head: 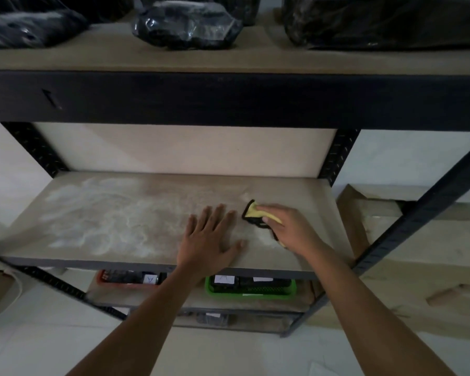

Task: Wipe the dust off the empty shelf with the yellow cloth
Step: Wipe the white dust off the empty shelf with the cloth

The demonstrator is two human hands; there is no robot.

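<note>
From the head camera, the right hand (288, 226) grips the yellow cloth (258, 214), fingers and thumb curled round it so the wad is bunched small and pressed down on the empty shelf (147, 253); holding it that way likely gives firm pressure on the board at the cost of a narrow wiping path. The cloth sits toward the right part of the shelf, at the edge of a pale smear of dust (98, 218) that spreads thickly across the left and middle of the board. The left hand (212, 237) lies flat on the shelf just beside the cloth, fingers straight and spread, holding nothing; it seems placed there to brace the body while reaching in under the upper shelf (228, 63), which carries black bags (185, 25). Below, a green tray (250, 290) and a red tray (125, 278) sit on the lower shelf. Most dust looks not yet wiped.
</note>
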